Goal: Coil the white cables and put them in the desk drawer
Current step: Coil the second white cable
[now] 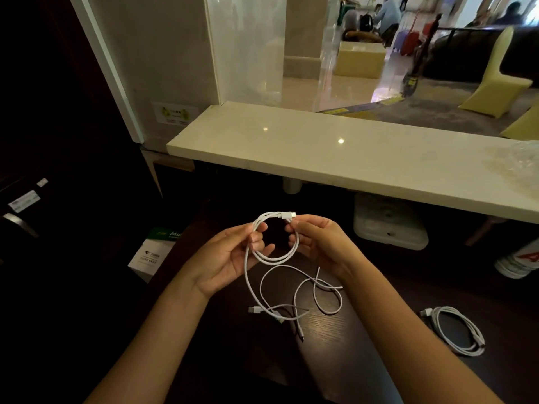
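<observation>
Above the dark wooden desk [335, 360], both hands hold a white cable [277, 258] wound into a small loop. My left hand [230, 258] grips the loop's left side between thumb and fingers. My right hand [318, 243] pinches its right side just below the connector that sticks out at the top. The cable's free tail hangs down from the left hand to the desk. A loose, tangled white cable [318, 295] lies on the desk under the hands. A coiled white cable [458, 330] rests on the desk at the right. No drawer is visible.
A pale stone counter [350, 158] runs across behind the desk, with crumpled clear plastic [522, 161] at its right end. Under it stand a white plastic box [388, 223] and a white container [519, 260]. A white-and-green carton [154, 252] sits left of the desk.
</observation>
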`<state>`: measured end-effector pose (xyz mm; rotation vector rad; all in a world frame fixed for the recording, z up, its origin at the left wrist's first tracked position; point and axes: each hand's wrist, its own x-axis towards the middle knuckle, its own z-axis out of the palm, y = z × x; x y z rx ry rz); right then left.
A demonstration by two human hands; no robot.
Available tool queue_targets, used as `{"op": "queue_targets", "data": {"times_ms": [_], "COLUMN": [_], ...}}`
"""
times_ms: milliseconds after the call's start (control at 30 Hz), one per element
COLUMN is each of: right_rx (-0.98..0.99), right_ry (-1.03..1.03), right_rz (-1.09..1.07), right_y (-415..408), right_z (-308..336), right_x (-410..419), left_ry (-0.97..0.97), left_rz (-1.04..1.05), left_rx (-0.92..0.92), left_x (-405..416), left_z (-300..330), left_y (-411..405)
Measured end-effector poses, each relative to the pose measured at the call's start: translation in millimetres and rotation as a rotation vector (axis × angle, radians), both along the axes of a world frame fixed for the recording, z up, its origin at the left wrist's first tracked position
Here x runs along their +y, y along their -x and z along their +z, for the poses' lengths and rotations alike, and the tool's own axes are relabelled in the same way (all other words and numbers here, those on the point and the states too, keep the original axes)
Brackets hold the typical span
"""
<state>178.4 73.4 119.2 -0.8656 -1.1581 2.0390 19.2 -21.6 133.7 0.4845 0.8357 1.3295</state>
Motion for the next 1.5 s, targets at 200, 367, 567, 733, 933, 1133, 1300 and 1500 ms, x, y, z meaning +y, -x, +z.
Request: {"op": "queue_targets", "data": {"times_ms": [200,367,567,733,933,1133,1300,1500], "right_rx": [0.087,0.051,-0.387,-0.577,-0.705,-0.865,-0.922,-0.650], "right_ry": [0.080,0.056,-0.393,-0.482,-0.572,-0.586,-0.590,-0.606], "right_rz": [0.048,0.065,0.742,0.719,0.515,0.144,-0.066,-0.118], "right_y": [3.9,2.0,-15.0,-29.6,-53.8,-38.7,-1.9,38.7], "right_z": [-12.9,-8.7,-33.6,-33.1,-23.9,-7.4,6.0,12.7], "right_x": [-10.7,-5.9,-26.8,-2.7,37.0,51.9,47.4,-7.5], "left_ry": [-0.020,-0.044,-0.090,-0.061,0.028,0.082,0.131,0.215], "left_rz": [-0.033,-0.025,0.137,0.100,0.114,0.003,-0.046,0.195], "left_rx": [-0.123,-0.118,-0.213,-0.182,0.118,0.292,0.416,0.452], "left_x": [0.6,0.4,5.1,1.0,-6.1,-12.5,-9.9,-2.4], "left_z": [-15.1,-17.9,-14.3,-13.9,-10.2,-15.1,-23.3,-32.2], "left_y": [4.6,7.2,23.8,37.5,41.4,37.2,15.4,-3.0]}}
